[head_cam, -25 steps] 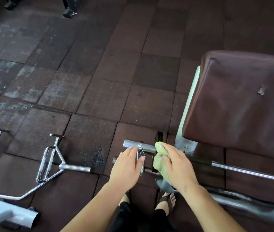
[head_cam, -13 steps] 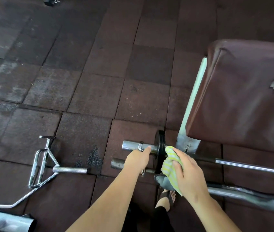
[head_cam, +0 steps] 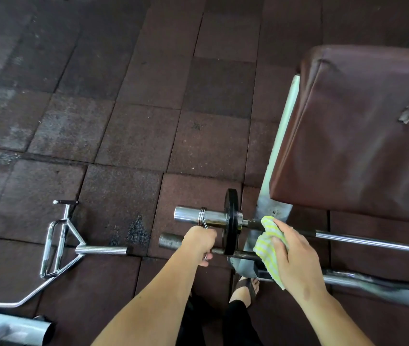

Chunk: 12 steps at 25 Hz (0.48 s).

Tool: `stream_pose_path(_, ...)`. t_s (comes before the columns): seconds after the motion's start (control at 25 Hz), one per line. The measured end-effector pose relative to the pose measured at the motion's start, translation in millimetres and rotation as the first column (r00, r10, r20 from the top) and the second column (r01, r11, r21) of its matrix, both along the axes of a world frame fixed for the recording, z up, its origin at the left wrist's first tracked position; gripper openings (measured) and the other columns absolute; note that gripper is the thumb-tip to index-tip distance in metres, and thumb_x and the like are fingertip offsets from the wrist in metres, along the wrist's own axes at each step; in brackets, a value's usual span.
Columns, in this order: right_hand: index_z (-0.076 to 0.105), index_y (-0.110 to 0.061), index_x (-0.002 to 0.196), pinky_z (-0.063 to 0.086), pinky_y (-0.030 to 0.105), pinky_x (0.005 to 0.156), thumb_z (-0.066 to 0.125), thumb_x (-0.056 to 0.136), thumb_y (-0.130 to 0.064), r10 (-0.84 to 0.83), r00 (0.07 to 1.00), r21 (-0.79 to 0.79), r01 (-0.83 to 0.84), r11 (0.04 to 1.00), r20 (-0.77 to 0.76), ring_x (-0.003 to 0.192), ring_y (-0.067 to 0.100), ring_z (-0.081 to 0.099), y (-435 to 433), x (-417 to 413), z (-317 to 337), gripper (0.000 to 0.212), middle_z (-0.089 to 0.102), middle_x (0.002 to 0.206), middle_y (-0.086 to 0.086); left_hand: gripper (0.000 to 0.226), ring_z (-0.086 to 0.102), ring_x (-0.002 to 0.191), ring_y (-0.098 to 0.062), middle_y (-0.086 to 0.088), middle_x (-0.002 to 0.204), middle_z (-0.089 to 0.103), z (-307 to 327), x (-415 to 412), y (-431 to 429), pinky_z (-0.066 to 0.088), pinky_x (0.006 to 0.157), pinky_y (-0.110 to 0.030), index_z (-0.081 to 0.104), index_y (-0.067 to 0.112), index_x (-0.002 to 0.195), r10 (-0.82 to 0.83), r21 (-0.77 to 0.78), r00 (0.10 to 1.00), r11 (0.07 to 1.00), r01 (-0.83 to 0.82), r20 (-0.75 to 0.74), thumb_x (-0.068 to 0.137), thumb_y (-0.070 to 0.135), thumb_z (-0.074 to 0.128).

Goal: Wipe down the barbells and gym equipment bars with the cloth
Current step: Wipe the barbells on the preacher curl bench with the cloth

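Right hand (head_cam: 295,255) curls its fingers over a yellow-and-white striped cloth (head_cam: 269,245) and presses it against the barbell (head_cam: 363,241). The left hand (head_cam: 199,242) is closed in a fist round the wire handles of a spring collar (head_cam: 202,216). Dark rubber floor tiles (head_cam: 136,136) spread out beyond both hands. Above and to the right of the right hand stands a brown padded bench (head_cam: 360,133), its cover torn in one small spot. The barbell passes under the cloth at that hand's fingertips. Its bright shaft runs off to the hand's right, and its chrome sleeve (head_cam: 188,214) ends just above the left hand. Well to the left of the left hand, a chrome cage-grip bar (head_cam: 56,243) lies on the tiles. Between the two hands a black weight plate (head_cam: 230,221) sits upright on the sleeve. A rusty bar end (head_cam: 171,240) pokes out just left of the left hand. The collar's coil rings the sleeve directly above the left knuckles, apart from the plate. Below the right hand a sandalled foot (head_cam: 247,287) shows.
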State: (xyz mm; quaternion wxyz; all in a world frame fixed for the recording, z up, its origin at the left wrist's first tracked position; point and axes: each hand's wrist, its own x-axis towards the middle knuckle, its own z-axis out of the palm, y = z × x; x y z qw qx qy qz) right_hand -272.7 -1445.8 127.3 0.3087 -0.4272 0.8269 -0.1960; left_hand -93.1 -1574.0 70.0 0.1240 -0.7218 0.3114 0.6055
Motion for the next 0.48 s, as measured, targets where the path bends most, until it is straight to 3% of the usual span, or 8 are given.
stream_pose_path(0.16, 0.053, -0.036, 0.14, 0.033, 0.018, 0.094, 0.049, 0.101, -0.018, 0.005, 1.0, 0.004, -0.005, 1.0, 0.005, 0.117, 0.001, 0.048, 2.6, -5.3, 0.3, 0.043, 0.055, 0.124, -0.024, 0.025, 0.059, 0.051, -0.025, -0.014, 0.078, 0.065, -12.1, 2.6, 16.1, 0.063, 0.059, -0.044, 0.059, 0.002, 0.093, 0.005, -0.18, 0.998, 0.984, 0.006, 0.06, 0.086, 0.024, 0.05)
stream_pose_path(0.24, 0.052, -0.038, 0.14, 0.032, 0.018, 0.094, 0.049, 0.101, -0.019, 0.009, 1.0, 0.012, -0.009, 1.0, 0.003, 0.117, 0.0, 0.046, 4.5, -8.2, 0.3, 0.043, 0.054, 0.124, -0.025, 0.025, 0.062, 0.053, -0.026, -0.014, 0.084, 0.067, -12.8, 4.7, 19.5, 0.063, 0.057, -0.04, 0.058, 0.003, 0.097, -0.016, -0.231, 0.997, 0.972, 0.033, 0.074, 0.087, 0.025, 0.051)
stream_pose_path(0.4, 0.053, -0.038, 0.14, 0.026, 0.0, 0.091, 0.049, 0.102, -0.017, -0.003, 1.0, 0.012, 0.003, 1.0, 0.008, 0.116, -0.001, 0.046, 8.7, -12.4, 1.1, 0.044, 0.054, 0.124, -0.024, 0.026, 0.07, 0.089, -0.037, -0.012, 0.092, 0.068, -17.6, 3.4, 23.7, 0.058, 0.068, -0.041, 0.054, 0.01, 0.093, -0.014, -0.28, 0.997, 0.959, 0.035, 0.076, 0.079, 0.032, 0.051)
stream_pose_path(0.48, 0.054, -0.036, 0.14, 0.021, -0.007, 0.091, 0.05, 0.102, -0.016, -0.01, 1.0, 0.009, 0.01, 1.0, 0.013, 0.116, 0.0, 0.046, 11.3, -12.9, 1.9, 0.043, 0.055, 0.124, -0.023, 0.03, 0.069, 0.095, -0.037, -0.012, 0.093, 0.069, -20.8, -2.3, 29.0, 0.057, 0.071, -0.042, 0.055, 0.01, 0.094, -0.009, -0.269, 0.999, 0.963, 0.022, 0.048, 0.076, 0.034, 0.049)
